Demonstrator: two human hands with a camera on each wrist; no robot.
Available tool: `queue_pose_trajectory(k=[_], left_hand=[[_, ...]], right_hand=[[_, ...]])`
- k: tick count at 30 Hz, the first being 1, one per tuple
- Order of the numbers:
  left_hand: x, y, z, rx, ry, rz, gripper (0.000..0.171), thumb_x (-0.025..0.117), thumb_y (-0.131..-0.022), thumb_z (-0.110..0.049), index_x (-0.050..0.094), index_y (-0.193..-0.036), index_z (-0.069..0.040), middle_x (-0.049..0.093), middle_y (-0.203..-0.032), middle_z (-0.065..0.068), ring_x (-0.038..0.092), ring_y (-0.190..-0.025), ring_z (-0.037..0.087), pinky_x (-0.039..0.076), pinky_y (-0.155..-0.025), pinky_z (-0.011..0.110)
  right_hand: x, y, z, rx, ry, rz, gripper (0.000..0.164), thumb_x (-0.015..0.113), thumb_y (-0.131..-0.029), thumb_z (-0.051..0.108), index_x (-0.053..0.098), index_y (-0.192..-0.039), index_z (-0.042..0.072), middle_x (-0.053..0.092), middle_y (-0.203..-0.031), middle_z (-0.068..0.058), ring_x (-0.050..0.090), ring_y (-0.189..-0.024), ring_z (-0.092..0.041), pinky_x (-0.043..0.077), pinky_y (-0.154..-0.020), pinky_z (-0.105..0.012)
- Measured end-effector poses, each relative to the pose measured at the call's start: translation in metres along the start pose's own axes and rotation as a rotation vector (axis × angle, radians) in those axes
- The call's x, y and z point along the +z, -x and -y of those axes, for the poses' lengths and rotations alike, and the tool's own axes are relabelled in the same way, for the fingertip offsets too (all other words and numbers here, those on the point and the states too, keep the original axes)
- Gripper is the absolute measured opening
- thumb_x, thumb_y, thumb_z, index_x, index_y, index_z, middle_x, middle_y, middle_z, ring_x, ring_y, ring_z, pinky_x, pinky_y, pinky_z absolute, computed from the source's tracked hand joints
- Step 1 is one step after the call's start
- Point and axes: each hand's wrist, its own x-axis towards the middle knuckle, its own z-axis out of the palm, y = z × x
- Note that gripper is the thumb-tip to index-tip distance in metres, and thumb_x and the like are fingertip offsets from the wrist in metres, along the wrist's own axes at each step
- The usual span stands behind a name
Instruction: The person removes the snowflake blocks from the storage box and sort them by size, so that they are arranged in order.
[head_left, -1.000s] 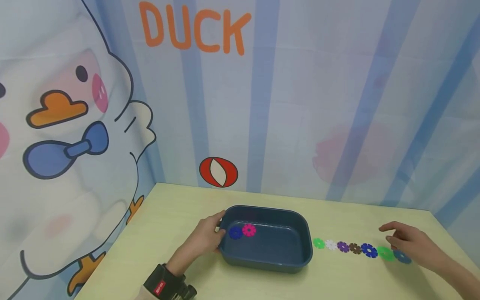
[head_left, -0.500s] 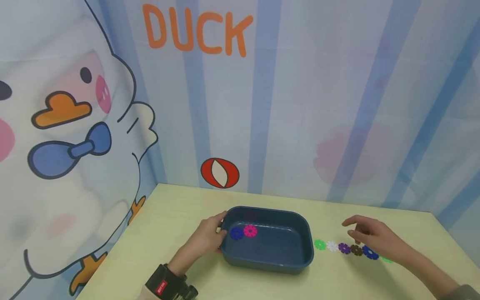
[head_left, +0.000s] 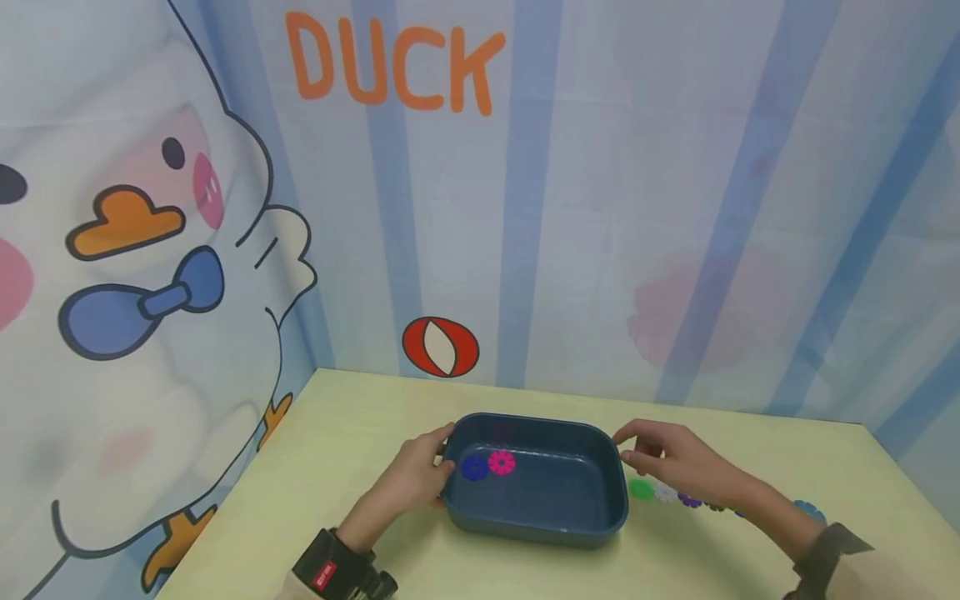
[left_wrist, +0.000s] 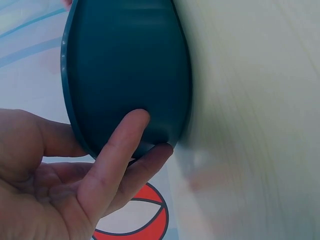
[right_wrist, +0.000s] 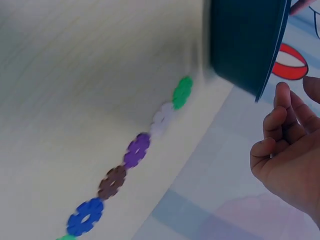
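Observation:
My left hand (head_left: pixel 408 473) grips the left end of a dark blue plastic basin (head_left: pixel 536 533), thumb over the rim and fingers against the outer wall. Inside the basin, toward its left, lie a blue snowflake disc (head_left: pixel 474 467) and a pink snowflake disc (head_left: pixel 502 462). At the basin's far right corner hovers my right hand (head_left: pixel 671 458), fingers bent and holding nothing; the right wrist view shows a gap from the rim. Below it runs a row of notched discs, with green (right_wrist: pixel 183 92), white (right_wrist: pixel 161 119), purple (right_wrist: pixel 136 150), brown (right_wrist: pixel 112 182) and blue (right_wrist: pixel 85 217) ones.
The pale yellow table (head_left: pixel 360 408) meets a striped curtain (head_left: pixel 585 208) at its back edge. On the left hangs a duck print (head_left: pixel 142 400). Partly behind the right forearm, another blue disc (head_left: pixel 810 510) ends the row.
My right hand has travelled left over the row of discs, from its right end to the basin's right corner. The left hand keeps its grip, and the basin stays in place.

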Motion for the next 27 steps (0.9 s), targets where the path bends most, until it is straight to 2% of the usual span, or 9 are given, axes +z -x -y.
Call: queue_pose_trajectory(k=[5,12,15,20,27], left_hand=[[0.001,0.000,0.002,0.005,0.002,0.002,0.062,0.056,-0.102,0.008,0.035,-0.161,0.008,0.055,-0.144,0.041,0.078,-0.094,0.038,0.066,-0.051,0.033],[-0.001,-0.001,0.001,0.009,-0.004,0.004,0.062,0.056,-0.103,0.007,0.034,-0.161,0.008,0.055,-0.144,0.041,0.079,-0.087,0.035,0.065,-0.051,0.032],[-0.002,-0.002,0.002,0.016,-0.001,0.007,0.062,0.056,-0.102,0.008,0.034,-0.161,0.008,0.054,-0.144,0.042,0.079,-0.082,0.033,0.065,-0.050,0.032],[-0.002,-0.003,0.005,0.011,0.004,0.013,0.062,0.055,-0.103,0.007,0.034,-0.161,0.008,0.054,-0.144,0.042,0.079,-0.085,0.033,0.065,-0.050,0.032],[0.000,-0.003,0.005,0.015,-0.001,0.010,0.062,0.056,-0.102,0.007,0.034,-0.161,0.009,0.054,-0.144,0.042,0.079,-0.086,0.035,0.065,-0.051,0.032]], right_hand=[[0.011,-0.018,0.012,-0.010,-0.003,0.025,0.029,0.062,-0.109,0.024,0.067,-0.131,0.005,0.070,-0.085,-0.006,0.063,-0.072,-0.012,0.053,-0.060,-0.027],[0.031,-0.039,0.024,-0.030,0.003,0.039,0.031,0.065,-0.107,0.025,0.068,-0.130,0.004,0.069,-0.083,0.002,0.059,-0.069,-0.010,0.052,-0.059,-0.026],[0.040,-0.048,0.027,-0.026,0.000,0.050,0.031,0.066,-0.106,0.023,0.067,-0.131,0.005,0.068,-0.082,-0.003,0.056,-0.066,-0.008,0.051,-0.058,-0.026],[0.052,-0.061,0.030,-0.045,0.012,0.077,0.034,0.066,-0.106,0.021,0.064,-0.136,0.004,0.070,-0.084,-0.010,0.055,-0.066,-0.006,0.051,-0.059,-0.025],[0.065,-0.078,0.034,-0.053,0.096,0.090,0.037,0.070,-0.104,0.025,0.066,-0.135,0.004,0.065,-0.076,0.004,0.053,-0.062,-0.005,0.048,-0.058,-0.024]])
